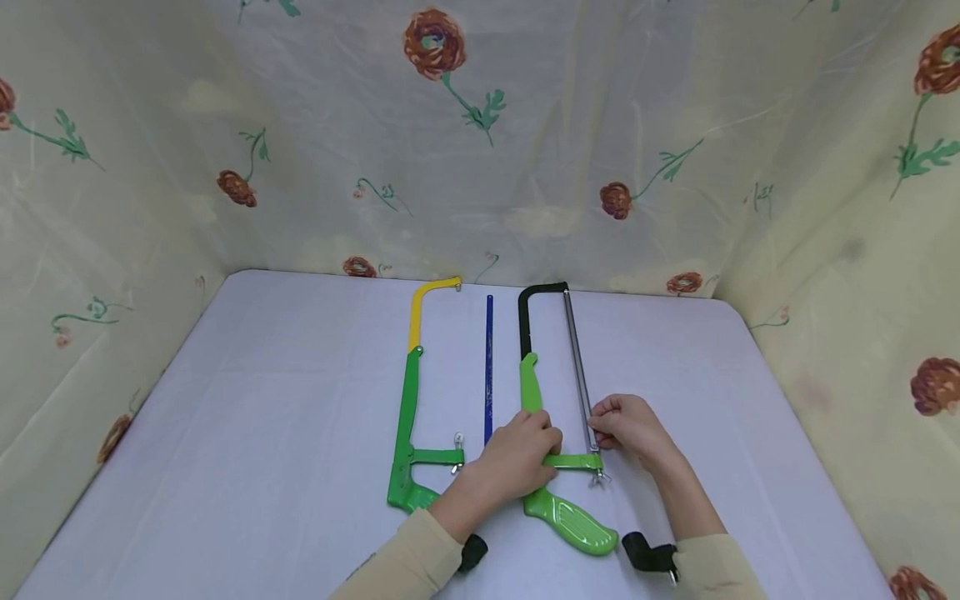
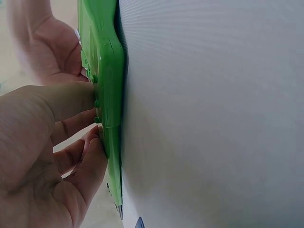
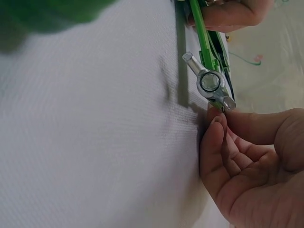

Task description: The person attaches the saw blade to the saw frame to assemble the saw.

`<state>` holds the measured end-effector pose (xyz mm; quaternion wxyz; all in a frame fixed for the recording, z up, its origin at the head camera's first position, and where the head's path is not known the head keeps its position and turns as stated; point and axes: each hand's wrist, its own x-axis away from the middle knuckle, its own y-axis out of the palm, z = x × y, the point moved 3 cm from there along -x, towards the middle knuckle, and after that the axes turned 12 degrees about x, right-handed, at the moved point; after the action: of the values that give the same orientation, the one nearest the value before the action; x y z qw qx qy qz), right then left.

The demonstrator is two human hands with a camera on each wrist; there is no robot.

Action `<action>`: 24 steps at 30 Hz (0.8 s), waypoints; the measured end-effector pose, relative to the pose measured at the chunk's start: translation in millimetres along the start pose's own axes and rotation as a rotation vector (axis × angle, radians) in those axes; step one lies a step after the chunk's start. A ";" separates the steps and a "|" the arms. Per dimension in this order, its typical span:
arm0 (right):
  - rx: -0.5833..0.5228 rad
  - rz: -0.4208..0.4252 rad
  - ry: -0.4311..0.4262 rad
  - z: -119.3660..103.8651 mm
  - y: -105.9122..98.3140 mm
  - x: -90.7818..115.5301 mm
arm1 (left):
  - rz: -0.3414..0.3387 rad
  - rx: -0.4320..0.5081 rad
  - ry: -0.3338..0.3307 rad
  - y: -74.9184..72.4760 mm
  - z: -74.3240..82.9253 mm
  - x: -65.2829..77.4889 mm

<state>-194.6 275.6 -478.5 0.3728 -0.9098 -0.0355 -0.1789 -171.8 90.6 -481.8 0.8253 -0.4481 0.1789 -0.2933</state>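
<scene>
A light green and black hacksaw frame (image 1: pixel 530 387) lies on the table, its handle (image 1: pixel 581 525) toward me. My left hand (image 1: pixel 517 454) grips this frame just above the handle; in the left wrist view its fingers and thumb (image 2: pixel 71 99) meet the green edge. With thumb and fingertips, my right hand (image 1: pixel 630 429) pinches the lower end of the grey hacksaw blade (image 1: pixel 577 358), which runs from the black arm's tip down to the green crossbar (image 1: pixel 573 462). Close above those fingertips, the right wrist view shows a metal wing nut (image 3: pixel 209 81).
A loose blue blade (image 1: pixel 489 358) lies between the two frames, partly behind my left hand. To its left rests a dark green and yellow hacksaw frame (image 1: pixel 406 400) with no blade fitted. Black wrist camera mounts (image 1: pixel 648 553) show near the sleeves. Flowered curtains (image 1: pixel 525 167) surround the white table (image 1: pixel 285 400).
</scene>
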 end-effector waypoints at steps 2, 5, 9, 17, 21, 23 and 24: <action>0.007 0.004 -0.004 -0.3 0.1 0.6 | 0.001 0.000 0.002 -0.5 0.1 0.4; 0.021 0.013 -0.008 -0.7 0.3 1.4 | 0.003 0.000 0.005 -1.1 0.3 1.0; 0.059 0.032 -0.017 -2.3 0.4 3.4 | 0.006 -0.002 0.012 -1.0 0.4 1.1; 0.174 0.076 -0.057 -4.1 -0.7 10.5 | 0.001 -0.006 0.014 0.7 -0.1 0.2; 0.214 0.096 -0.084 -4.9 -0.5 15.1 | 0.002 -0.004 0.013 1.2 -0.7 0.1; 0.238 0.106 -0.098 -5.3 -0.5 16.9 | 0.006 -0.005 0.013 1.3 -1.0 0.0; 0.250 0.106 -0.103 -5.5 -0.5 17.7 | 0.007 -0.005 0.013 1.3 -1.1 0.0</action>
<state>-179.8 270.9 -468.3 0.4900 -0.8647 -0.0287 -0.1063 -172.0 90.4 -483.5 0.8240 -0.4477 0.1867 -0.2928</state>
